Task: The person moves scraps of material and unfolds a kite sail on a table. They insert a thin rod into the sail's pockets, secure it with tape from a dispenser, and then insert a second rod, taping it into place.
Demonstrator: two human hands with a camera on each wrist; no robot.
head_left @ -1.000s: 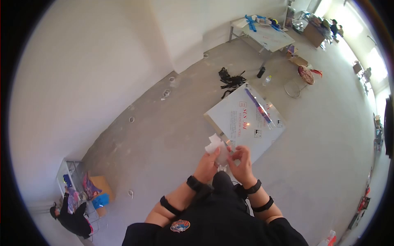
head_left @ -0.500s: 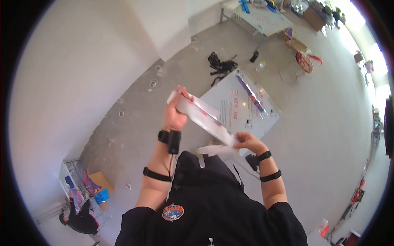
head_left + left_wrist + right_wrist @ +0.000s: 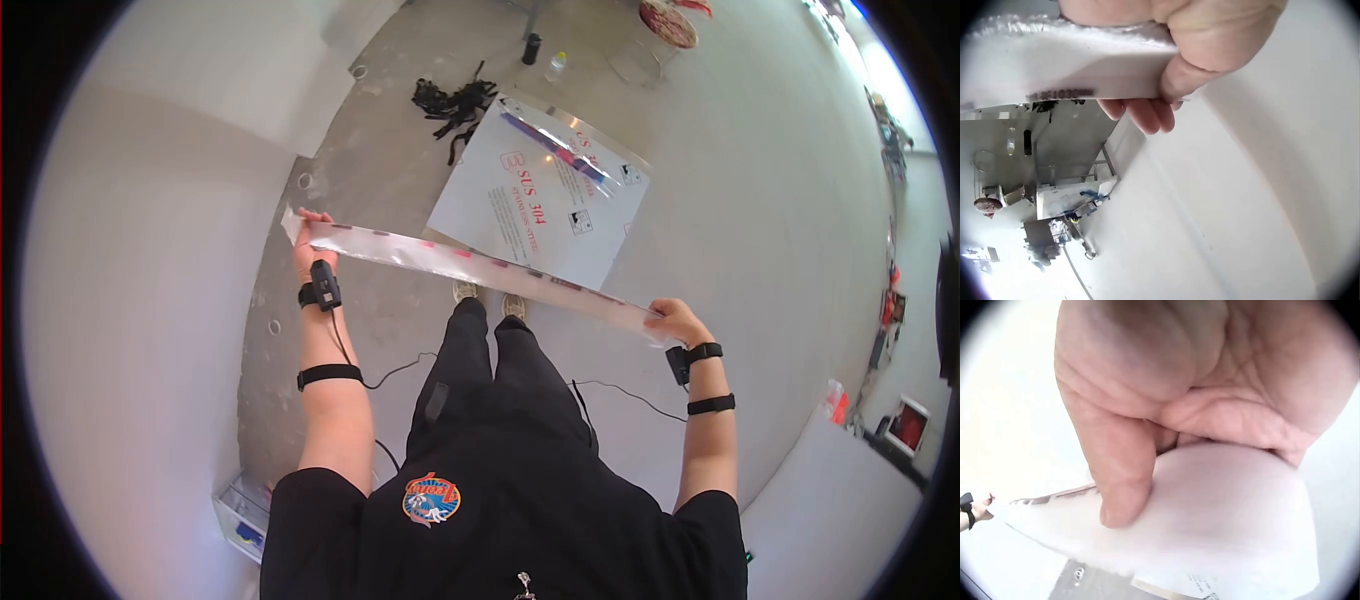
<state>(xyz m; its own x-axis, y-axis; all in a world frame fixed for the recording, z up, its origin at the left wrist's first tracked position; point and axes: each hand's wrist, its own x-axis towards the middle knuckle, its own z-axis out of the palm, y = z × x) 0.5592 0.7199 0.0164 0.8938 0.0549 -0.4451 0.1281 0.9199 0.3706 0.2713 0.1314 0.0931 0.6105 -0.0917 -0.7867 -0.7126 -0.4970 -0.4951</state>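
Pinching filmy strip point(image 3: 480, 271) at opposite ends with left hand point(image 3: 316, 262) and right hand point(image 3: 682, 322); looks light, limp, perhaps slippery; best gripped there.

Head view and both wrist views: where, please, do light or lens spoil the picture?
Head view: black corners, the wall-floor edge bows, and glare whitens the upper right; left wrist view: lower left burns out to white, with a soft shadow on the strip; right wrist view: the background beside the right hand is nearly white.
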